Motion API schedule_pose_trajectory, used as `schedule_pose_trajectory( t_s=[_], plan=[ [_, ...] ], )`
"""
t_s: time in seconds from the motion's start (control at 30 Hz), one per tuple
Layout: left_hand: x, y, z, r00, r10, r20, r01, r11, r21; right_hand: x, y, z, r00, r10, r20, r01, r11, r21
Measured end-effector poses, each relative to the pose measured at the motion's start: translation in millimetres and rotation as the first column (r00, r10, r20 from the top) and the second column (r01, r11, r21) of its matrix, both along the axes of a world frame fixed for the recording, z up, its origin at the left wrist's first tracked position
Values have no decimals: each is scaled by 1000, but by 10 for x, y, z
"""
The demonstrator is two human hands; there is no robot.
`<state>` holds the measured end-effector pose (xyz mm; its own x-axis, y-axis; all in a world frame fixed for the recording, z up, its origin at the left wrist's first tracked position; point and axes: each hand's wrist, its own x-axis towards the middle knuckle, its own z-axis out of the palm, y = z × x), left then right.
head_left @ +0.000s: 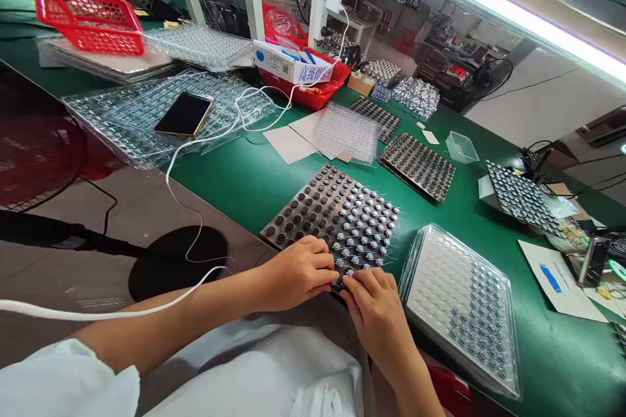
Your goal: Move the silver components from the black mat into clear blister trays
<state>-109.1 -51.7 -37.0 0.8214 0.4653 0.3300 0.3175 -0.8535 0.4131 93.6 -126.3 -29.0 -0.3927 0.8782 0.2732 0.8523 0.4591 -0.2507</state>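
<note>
A dark metal plate (313, 199) lies on the bench with rows of small round black seats. Small round parts with thin wire leads (364, 225) fill its right side. My left hand (300, 273) rests over the plate's near corner with fingers bent and tips pinched together. Close beside it, my right hand (379, 306) pinches at the same corner, its fingertips by one of the round parts. Whatever lies between the fingertips is too small and covered to name. To the right, a stacked clear plastic tray (430, 300) carries similar round parts in some of its pockets.
Beyond the plate are another studded plate (418, 166) and a clear blister tray (347, 133). A white cable (195, 143) crosses the left side near a phone (184, 113). A red basket (313, 96) stands behind; a filled plate (523, 195) sits right.
</note>
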Motion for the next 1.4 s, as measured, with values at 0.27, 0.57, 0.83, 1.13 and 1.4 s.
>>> schedule_pose_trajectory(
  t_s=[0.27,0.57,0.83,1.13,1.4],
  plan=[
    [43,68,71,996,-85,7,84,993,89,33,77,62,996,84,25,-84,996,-1],
    [71,221,329,815,430,388,-367,902,-229,87,-129,100,991,5,-136,6,996,83],
    [1299,-141,455,878,206,432,-64,945,-321,1458,-693,207,872,-462,-164,490,835,251],
    [2594,-149,270,995,-94,38,93,995,29,2020,-568,177,888,-420,185,386,902,194],
    [2676,-158,192,997,-71,7,70,993,96,1997,-816,307,879,-446,170,442,895,61]
  ],
)
